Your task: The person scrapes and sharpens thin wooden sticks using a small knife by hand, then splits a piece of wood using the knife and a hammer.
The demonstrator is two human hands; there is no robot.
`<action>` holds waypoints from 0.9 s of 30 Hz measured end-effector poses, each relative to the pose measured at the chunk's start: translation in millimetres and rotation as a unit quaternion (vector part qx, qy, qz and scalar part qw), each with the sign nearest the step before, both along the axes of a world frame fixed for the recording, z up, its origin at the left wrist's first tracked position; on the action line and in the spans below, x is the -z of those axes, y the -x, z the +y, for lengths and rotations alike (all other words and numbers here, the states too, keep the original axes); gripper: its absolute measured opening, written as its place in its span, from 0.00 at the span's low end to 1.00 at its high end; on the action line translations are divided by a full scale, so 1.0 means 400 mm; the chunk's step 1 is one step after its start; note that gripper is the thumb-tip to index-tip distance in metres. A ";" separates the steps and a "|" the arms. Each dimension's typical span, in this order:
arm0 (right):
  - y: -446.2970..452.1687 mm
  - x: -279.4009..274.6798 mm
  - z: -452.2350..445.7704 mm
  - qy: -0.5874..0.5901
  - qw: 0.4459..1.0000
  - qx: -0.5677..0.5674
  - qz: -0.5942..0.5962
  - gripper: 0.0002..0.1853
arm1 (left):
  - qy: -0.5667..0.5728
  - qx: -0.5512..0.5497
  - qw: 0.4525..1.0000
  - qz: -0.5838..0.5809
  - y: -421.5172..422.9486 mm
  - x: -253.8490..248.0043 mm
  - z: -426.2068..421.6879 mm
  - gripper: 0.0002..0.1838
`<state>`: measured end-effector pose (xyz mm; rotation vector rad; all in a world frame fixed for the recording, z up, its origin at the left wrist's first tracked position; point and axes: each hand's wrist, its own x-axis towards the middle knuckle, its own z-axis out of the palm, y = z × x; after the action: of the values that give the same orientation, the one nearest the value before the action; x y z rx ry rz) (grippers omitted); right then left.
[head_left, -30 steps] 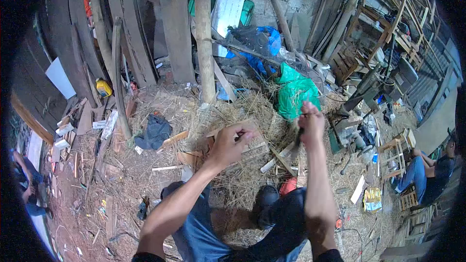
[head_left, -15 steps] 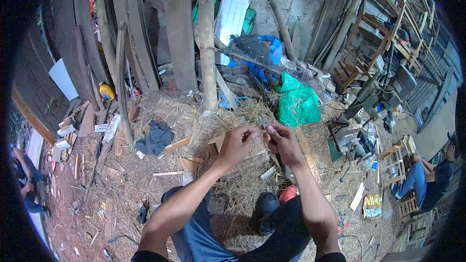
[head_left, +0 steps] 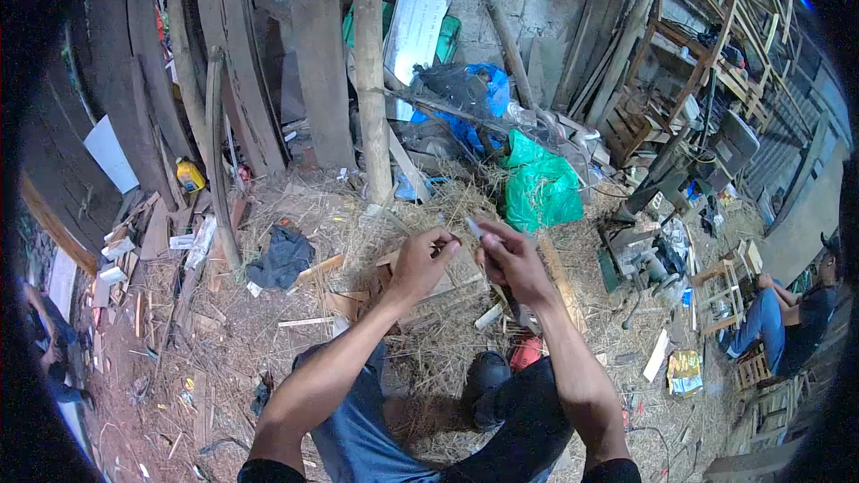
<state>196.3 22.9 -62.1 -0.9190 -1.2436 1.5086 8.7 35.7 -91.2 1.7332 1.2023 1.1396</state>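
Note:
Both of my hands are raised in front of me above the straw-covered floor. My right hand (head_left: 517,264) is closed around a knife, whose short pale blade (head_left: 473,227) points up and left past my fingers. Beside it, apart by a small gap, my left hand (head_left: 420,266) has thumb and forefinger pinched together. A small dark bit seems to show at those fingertips, too small to name. Below my right hand a red object (head_left: 526,351) lies on the floor near my dark shoe (head_left: 488,380).
A green plastic bag (head_left: 544,192) sits ahead, by a wooden post (head_left: 369,80). Dark cloth (head_left: 282,257) and wood scraps lie to the left. Machinery (head_left: 658,259) stands at right, with a seated person (head_left: 783,322) beyond. Another person (head_left: 55,340) is at the far left edge.
My hands have drawn apart; the left moved slightly left and down. The knife blade shows more clearly and now points further left. The whole view has shifted a little.

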 end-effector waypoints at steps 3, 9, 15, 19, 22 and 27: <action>0.008 0.027 0.011 0.028 0.998 -0.045 -0.042 0.17 | -0.015 0.017 0.999 -0.023 -0.005 0.006 0.001 0.10; -0.026 0.045 0.050 0.007 0.998 0.058 0.023 0.13 | -0.014 0.023 0.999 0.031 0.004 -0.014 -0.008 0.11; 0.006 0.026 0.020 0.038 0.998 0.046 0.016 0.14 | -0.032 0.023 0.999 -0.003 -0.002 -0.006 -0.008 0.11; 0.006 0.033 0.033 -0.005 1.000 -0.013 -0.018 0.13 | 0.000 0.039 0.999 -0.014 -0.003 -0.001 -0.011 0.11; -0.016 0.031 0.053 0.002 0.995 0.097 0.039 0.13 | 0.017 0.048 0.997 -0.050 -0.002 0.007 -0.009 0.10; 0.011 0.041 0.033 0.023 1.000 -0.019 -0.003 0.12 | -0.018 0.031 0.998 -0.053 -0.013 0.032 0.007 0.08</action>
<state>192.0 36.3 -78.6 -0.9345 -1.2408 1.5728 13.8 38.6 -103.9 1.7034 1.0641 1.2070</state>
